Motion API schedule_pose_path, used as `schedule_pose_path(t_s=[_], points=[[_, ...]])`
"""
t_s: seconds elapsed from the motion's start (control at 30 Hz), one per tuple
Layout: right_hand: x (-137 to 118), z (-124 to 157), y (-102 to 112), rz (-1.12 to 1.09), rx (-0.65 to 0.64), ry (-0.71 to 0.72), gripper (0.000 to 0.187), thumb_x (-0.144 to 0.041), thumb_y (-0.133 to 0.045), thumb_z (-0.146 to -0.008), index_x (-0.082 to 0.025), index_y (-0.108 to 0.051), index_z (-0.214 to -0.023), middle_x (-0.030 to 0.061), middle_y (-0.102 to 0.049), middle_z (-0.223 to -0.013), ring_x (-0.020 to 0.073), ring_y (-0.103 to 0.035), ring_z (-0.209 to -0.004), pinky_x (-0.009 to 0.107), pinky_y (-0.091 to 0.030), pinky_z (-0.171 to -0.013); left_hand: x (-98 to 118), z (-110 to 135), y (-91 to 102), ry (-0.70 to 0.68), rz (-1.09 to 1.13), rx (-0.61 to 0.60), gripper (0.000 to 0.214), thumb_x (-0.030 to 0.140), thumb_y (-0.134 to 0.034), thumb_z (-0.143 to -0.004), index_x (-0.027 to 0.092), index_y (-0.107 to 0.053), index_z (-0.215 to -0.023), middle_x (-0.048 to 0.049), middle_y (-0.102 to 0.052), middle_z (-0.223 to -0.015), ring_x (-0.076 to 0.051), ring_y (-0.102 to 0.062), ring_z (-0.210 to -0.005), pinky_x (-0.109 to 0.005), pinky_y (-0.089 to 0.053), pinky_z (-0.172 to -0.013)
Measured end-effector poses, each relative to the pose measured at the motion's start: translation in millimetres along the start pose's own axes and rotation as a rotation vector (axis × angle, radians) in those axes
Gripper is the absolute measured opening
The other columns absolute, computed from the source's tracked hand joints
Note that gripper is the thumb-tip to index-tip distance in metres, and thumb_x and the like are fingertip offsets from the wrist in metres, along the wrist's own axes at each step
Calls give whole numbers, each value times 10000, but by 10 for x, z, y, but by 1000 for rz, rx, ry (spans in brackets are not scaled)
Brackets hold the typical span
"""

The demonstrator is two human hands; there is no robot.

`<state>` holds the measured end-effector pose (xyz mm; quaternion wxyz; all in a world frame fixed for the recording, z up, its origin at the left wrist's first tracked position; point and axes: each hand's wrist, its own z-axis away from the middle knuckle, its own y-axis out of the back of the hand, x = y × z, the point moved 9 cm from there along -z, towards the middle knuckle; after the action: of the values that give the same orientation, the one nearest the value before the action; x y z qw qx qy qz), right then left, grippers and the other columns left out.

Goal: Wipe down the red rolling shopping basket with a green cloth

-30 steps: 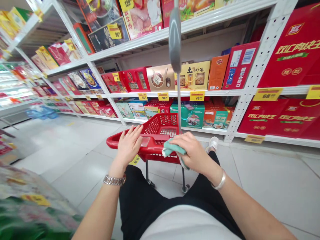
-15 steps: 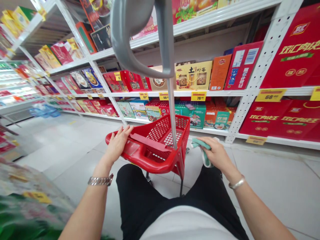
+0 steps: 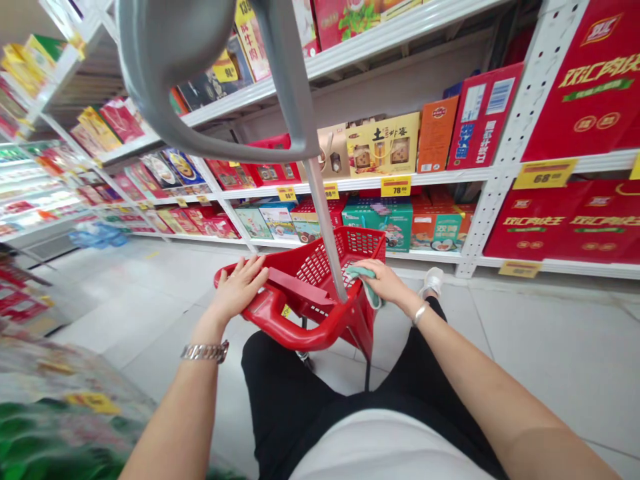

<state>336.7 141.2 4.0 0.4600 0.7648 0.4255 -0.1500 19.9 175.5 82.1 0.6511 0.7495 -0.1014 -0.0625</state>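
Observation:
A red plastic shopping basket (image 3: 300, 317) on a wheeled stand sits in front of me in a shop aisle. Its grey pull handle (image 3: 210, 100) rises on a thin pole past my view. My left hand (image 3: 240, 288) lies on the basket's left rim with the fingers spread flat. My right hand (image 3: 383, 281) is closed on a teal cloth (image 3: 364, 277) and presses it on the basket's right rim. I wear a metal watch on the left wrist and a silver bangle on the right.
White shelves (image 3: 400, 180) full of red, yellow and green gift boxes with yellow price tags run along the aisle ahead and to the right. Pale floor tiles (image 3: 550, 347) spread out on both sides. Blurred packaged goods (image 3: 60, 407) lie at lower left.
The basket has turned so its near handle faces me. My right hand with the cloth moved from the near rim, out to the side, then onto the right rim. The grey handle swung closer.

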Motion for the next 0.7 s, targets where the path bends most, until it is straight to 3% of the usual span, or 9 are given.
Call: schedule_pose_path(t_s=[0.13, 0.3, 0.4, 0.53, 0.7], points=[[200, -279, -148, 232, -176, -125, 249, -122, -559, -892, -216, -734, -1042, 54, -728, -1141, 195, -630, -1061, 312, -462, -949, -114, -185, -19, 23, -30, 7, 573, 498, -257, -986, 333, -396, -1517, -68, -367, -1597, -372, -227, -1507, -724, -252, -1108], [75, -433, -262, 300, -222, -115, 262, -64, -527, -866, -183, -741, -958, 82, -734, -1035, 203, -619, -951, 300, -438, -878, -311, -367, -21, 117, -36, -9, 575, 545, -252, -973, 365, -434, -1488, -82, -326, -1622, -415, -144, -1518, -825, -208, -1033], [15, -374, -329, 309, -224, -109, 271, -51, -524, -846, -184, -736, -950, 83, -728, -1011, 206, -604, -927, 302, -427, -847, -382, -486, -22, 109, -15, -19, 610, 607, -273, -947, 369, -437, -1484, -104, -327, -1622, -417, -170, -1513, -824, -197, -1032], [-3, -213, -370, 308, -184, -71, 243, -119, -536, -891, -205, -719, -1027, 60, -715, -1060, 198, -582, -982, 297, -405, -890, -528, -649, -56, 196, 22, -55, 627, 619, -245, -936, 389, -420, -1493, -111, -305, -1630, -419, -213, -1501, -798, -248, -1032], [299, -82, -223, 351, -135, -184, 230, -150, -519, -919, -214, -715, -1022, 52, -712, -1031, 196, -579, -969, 295, -391, -883, -552, -794, -125, 206, 32, -56, 638, 624, -260, -931, 366, -448, -1483, -113, -351, -1612, -441, -212, -1496, -810, -231, -1041]])
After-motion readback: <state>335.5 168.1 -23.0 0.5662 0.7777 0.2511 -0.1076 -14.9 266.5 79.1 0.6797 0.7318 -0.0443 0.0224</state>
